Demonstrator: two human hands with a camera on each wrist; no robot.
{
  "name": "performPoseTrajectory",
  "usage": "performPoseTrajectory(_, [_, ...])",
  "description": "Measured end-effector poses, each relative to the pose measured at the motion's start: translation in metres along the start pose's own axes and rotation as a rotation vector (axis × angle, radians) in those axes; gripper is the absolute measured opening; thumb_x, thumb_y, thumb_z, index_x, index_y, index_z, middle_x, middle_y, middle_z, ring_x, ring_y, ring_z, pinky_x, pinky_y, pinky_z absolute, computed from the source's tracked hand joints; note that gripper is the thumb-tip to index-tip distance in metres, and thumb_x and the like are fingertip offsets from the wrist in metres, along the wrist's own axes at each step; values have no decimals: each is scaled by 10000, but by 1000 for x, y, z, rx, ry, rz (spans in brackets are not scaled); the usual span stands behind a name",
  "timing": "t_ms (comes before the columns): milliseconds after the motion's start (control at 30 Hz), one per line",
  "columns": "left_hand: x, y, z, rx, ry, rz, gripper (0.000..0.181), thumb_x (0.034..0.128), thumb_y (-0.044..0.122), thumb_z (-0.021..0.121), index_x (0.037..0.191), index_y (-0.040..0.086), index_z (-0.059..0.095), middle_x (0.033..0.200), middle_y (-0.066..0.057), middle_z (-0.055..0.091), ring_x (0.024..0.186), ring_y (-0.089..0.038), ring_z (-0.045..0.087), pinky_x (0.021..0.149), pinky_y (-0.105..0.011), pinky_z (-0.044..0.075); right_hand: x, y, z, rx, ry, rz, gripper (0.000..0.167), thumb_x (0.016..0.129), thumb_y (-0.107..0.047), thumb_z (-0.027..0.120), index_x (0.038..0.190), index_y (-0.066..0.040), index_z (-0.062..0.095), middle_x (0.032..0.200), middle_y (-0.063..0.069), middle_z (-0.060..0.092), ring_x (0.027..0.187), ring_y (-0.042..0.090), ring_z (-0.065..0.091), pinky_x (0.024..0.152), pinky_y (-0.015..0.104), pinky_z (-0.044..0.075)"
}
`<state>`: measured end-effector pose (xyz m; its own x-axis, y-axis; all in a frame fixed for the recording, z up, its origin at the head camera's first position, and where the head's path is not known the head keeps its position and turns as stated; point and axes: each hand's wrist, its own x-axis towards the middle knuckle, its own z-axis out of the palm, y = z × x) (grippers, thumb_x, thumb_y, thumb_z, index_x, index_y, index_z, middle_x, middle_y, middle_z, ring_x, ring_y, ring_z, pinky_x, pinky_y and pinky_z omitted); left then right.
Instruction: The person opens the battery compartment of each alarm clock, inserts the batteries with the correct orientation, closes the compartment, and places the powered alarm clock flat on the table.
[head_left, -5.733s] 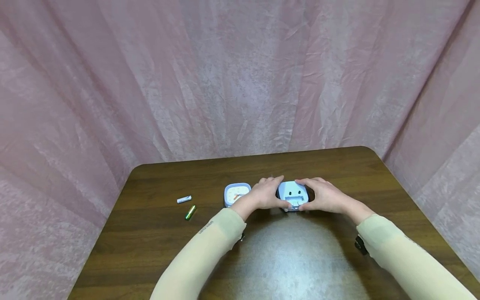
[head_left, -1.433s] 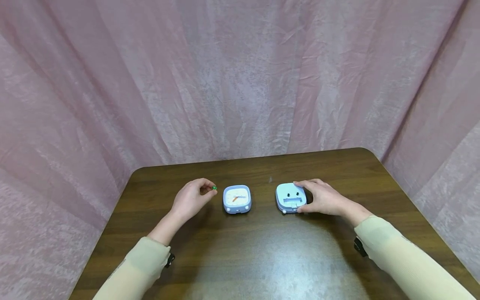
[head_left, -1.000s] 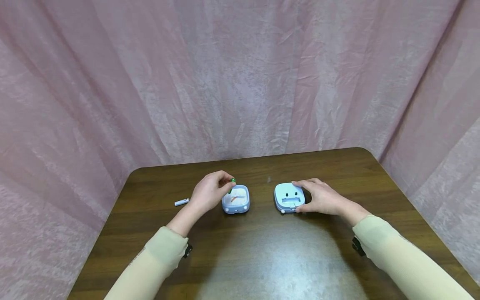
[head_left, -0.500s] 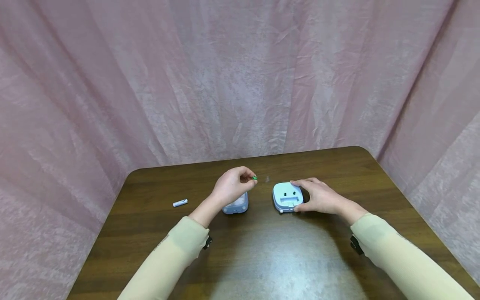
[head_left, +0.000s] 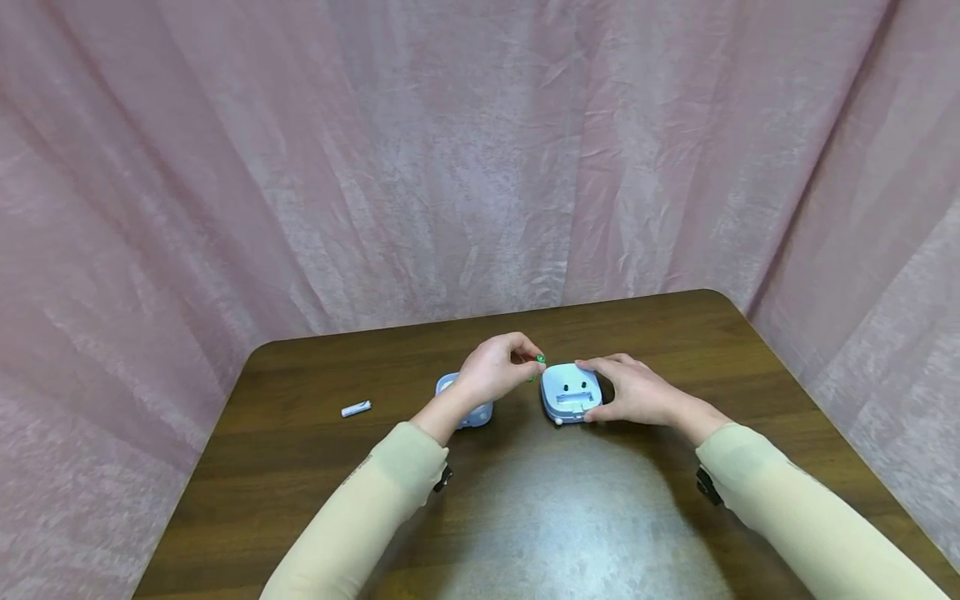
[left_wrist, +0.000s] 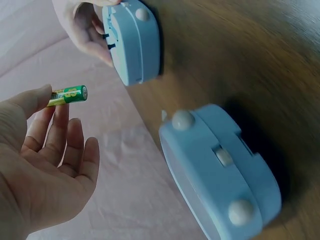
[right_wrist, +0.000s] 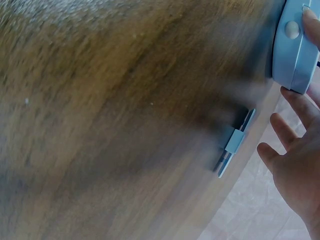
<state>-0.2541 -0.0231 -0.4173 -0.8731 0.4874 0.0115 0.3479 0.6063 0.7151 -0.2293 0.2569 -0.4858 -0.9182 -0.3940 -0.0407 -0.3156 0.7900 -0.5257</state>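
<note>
In the head view, my left hand pinches a green AAA-size battery between thumb and fingertips, in the air just left of a light-blue alarm clock. That clock lies face down, its battery compartment uncovered and two black knobs showing on its back. My right hand grips it from the right, thumb at the near edge and fingers at the far edge. Partly hidden under my left forearm is a second light-blue alarm clock, lying face up.
A white-and-blue battery lies on the left of the wooden table. In the right wrist view a small light-blue battery cover lies on the table near its far edge. Pink curtains hang behind.
Earlier both hands were on the right clock and the green battery lay on the table. My left hand has picked it up and carried it rightward over the second clock. The right hand stays put.
</note>
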Motion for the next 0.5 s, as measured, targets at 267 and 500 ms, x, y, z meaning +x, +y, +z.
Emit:
performPoseTrajectory(267, [10,10,12,2,-52,15,101,953,327,749,999,243,717,917,107,660,844,-87,608,717,-301,498,0,-1,-1,7,-17,11,938,760,-600,852,1539,-237,477,1465,15,537,1399,315,385,1039,611,382])
performPoseTrajectory(500, [16,16,22,12,-74,30,107,948,311,752,1005,223,730,907,119,669,834,-68,615,731,-278,497,-2,-1,-1,23,-13,4,924,766,-586,855,1535,-238,480,1460,1,543,1400,308,385,1044,618,375])
